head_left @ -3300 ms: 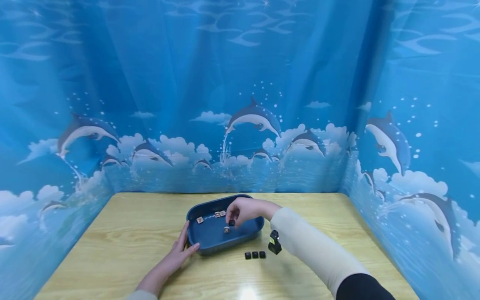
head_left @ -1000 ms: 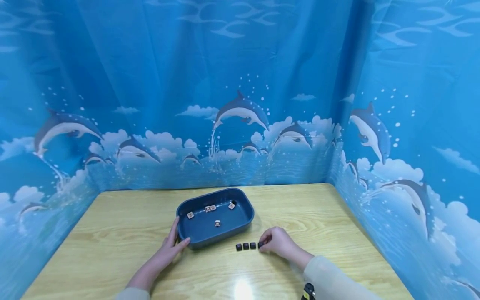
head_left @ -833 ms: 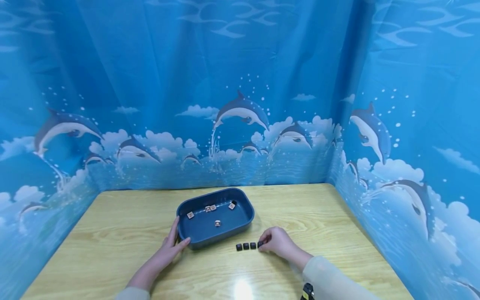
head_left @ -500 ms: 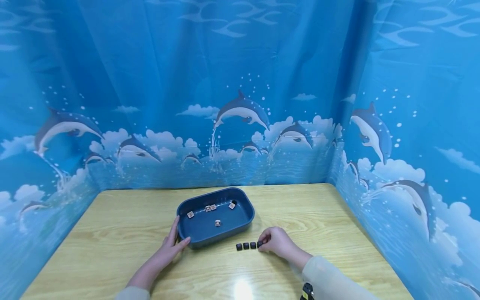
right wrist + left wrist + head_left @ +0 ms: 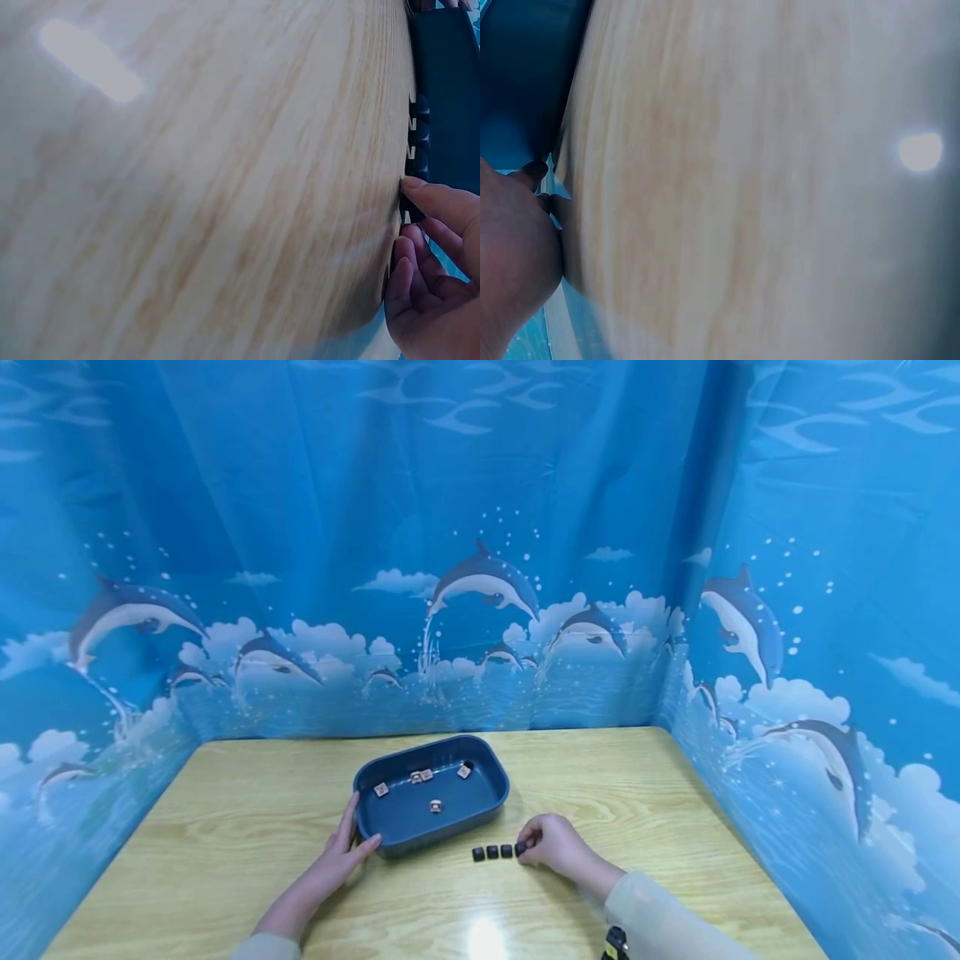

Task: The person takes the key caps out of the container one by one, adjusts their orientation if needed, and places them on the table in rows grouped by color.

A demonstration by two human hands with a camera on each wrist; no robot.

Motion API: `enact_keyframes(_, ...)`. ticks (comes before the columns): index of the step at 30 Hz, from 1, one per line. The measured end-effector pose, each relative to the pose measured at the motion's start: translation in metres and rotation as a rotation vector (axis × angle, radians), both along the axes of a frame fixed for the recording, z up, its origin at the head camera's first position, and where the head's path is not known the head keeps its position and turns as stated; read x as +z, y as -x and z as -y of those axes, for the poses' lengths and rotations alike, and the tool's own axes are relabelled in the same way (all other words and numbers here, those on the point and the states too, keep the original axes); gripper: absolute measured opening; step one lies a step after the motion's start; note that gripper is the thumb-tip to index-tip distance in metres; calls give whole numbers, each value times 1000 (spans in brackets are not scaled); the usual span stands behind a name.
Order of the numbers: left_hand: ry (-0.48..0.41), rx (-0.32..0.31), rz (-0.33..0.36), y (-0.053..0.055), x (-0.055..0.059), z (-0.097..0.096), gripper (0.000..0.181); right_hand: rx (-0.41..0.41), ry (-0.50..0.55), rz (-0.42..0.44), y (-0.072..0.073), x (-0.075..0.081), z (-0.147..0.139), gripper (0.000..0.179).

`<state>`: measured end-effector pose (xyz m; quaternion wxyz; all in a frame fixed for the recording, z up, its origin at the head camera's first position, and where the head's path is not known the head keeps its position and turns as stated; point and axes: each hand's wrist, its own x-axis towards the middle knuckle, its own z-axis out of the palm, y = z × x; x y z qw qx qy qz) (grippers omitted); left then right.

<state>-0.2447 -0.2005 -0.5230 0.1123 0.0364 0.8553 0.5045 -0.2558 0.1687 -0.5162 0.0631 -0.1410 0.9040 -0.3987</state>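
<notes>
"What colour was the tray (image 5: 442,835)?"

"Plain dark blue. The loose pieces (image 5: 381,790) in it showed pale pinkish faces with darker markings."

"And the row of cubes (image 5: 492,852)?"

"Black, all four."

"The table (image 5: 187,827)?"

"Yellowish, with a streaky wood-grain pattern."

"What about the curtain (image 5: 300,485)?"

"Bright blue, printed with grey-blue and white dolphins (image 5: 487,578), whitish clouds (image 5: 397,582) and pale ripples (image 5: 461,417)."

"The right sleeve (image 5: 663,914)?"

"Creamy off-white; the black device (image 5: 615,942) beside it had a yellow patch."

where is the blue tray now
In the head view, the blue tray stands on the wooden table, its left end against the left hand, with a row of black cubes in front of its near right corner.
</notes>
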Motion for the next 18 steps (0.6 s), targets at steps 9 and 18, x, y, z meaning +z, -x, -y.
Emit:
enact_keyframes(9,1,0,-10,-1,0,-1,90,-3,-1,-13,1,15,-7,25)
enact_keyframes(18,9,0,-5,0,0,0,90,-74,40,-25,22,55,-4,26)
